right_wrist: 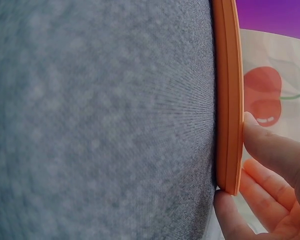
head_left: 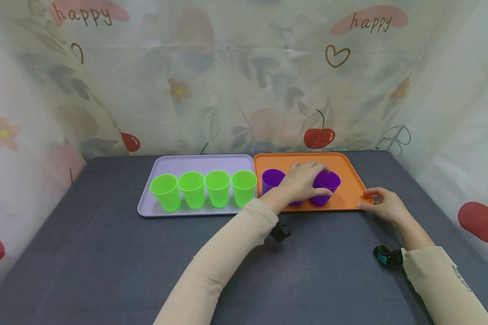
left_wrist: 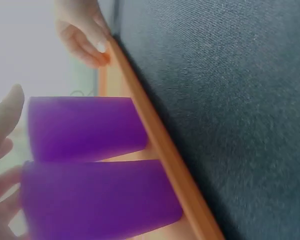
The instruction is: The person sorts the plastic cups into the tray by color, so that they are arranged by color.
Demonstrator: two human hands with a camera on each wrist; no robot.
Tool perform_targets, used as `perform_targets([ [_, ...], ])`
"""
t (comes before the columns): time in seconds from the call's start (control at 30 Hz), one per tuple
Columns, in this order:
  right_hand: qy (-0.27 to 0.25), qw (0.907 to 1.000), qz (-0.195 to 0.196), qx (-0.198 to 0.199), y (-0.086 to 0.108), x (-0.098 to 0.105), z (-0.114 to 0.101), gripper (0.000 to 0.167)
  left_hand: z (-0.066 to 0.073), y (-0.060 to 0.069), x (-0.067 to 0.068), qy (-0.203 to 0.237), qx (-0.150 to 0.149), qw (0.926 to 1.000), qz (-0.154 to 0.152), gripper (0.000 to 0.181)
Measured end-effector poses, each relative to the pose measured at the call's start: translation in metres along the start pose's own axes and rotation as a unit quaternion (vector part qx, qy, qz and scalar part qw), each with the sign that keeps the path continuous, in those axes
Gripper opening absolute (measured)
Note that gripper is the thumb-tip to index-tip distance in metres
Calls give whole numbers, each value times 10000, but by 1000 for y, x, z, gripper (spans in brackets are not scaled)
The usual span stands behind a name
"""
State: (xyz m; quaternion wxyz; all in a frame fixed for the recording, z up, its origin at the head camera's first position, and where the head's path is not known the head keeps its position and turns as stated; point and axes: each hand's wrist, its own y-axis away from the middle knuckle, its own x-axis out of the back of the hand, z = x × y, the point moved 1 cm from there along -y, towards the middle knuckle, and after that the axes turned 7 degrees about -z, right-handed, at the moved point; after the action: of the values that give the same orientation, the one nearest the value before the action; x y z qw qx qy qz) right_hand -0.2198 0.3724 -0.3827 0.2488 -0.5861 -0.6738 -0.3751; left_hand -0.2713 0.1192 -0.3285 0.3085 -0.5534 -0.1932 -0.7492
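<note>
My left hand (head_left: 302, 183) reaches over the purple cups on the orange tray (head_left: 349, 198). Its fingers are spread, with the thumb by the rim of the rightmost purple cup (head_left: 327, 180). Another purple cup (head_left: 271, 177) stands to the left of this hand, and one between them is mostly hidden behind it. Two purple cups (left_wrist: 85, 127) show upright on the tray in the left wrist view, the thumb (left_wrist: 10, 112) apart from their rims. At the tray's near right corner, my right hand (head_left: 386, 205) grips the edge, its thumb (right_wrist: 262, 140) on the rim.
Left of the orange tray, a lavender tray (head_left: 201, 158) touches it and bears a row of several green cups (head_left: 166, 194). Dark grey cloth (head_left: 105, 262) covers the table. A patterned curtain (head_left: 227, 90) hangs behind and at both sides.
</note>
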Motion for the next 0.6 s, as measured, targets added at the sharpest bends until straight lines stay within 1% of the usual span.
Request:
perform_targets([
  [0.13, -7, 10000, -1, 28, -1, 0, 0, 66, -5, 17, 10, 122, -219, 9992, 307, 57],
  [0.23, 16, 10000, -20, 34, 0, 1, -2, 67, -10, 35, 19, 244, -377, 9977, 517, 55],
  [0.33, 54, 10000, -30, 59, 0, 2, -2, 66, -18, 54, 26, 334, -547, 9945, 827, 53],
  [0.47, 145, 9999, -42, 40, 1, 1, -2, 64, -34, 82, 31, 488, -677, 9875, 1334, 50],
  [0.6, 271, 9996, -54, -7, 3, 0, -4, 63, -58, 114, 33, 540, -624, 9811, 1751, 46],
])
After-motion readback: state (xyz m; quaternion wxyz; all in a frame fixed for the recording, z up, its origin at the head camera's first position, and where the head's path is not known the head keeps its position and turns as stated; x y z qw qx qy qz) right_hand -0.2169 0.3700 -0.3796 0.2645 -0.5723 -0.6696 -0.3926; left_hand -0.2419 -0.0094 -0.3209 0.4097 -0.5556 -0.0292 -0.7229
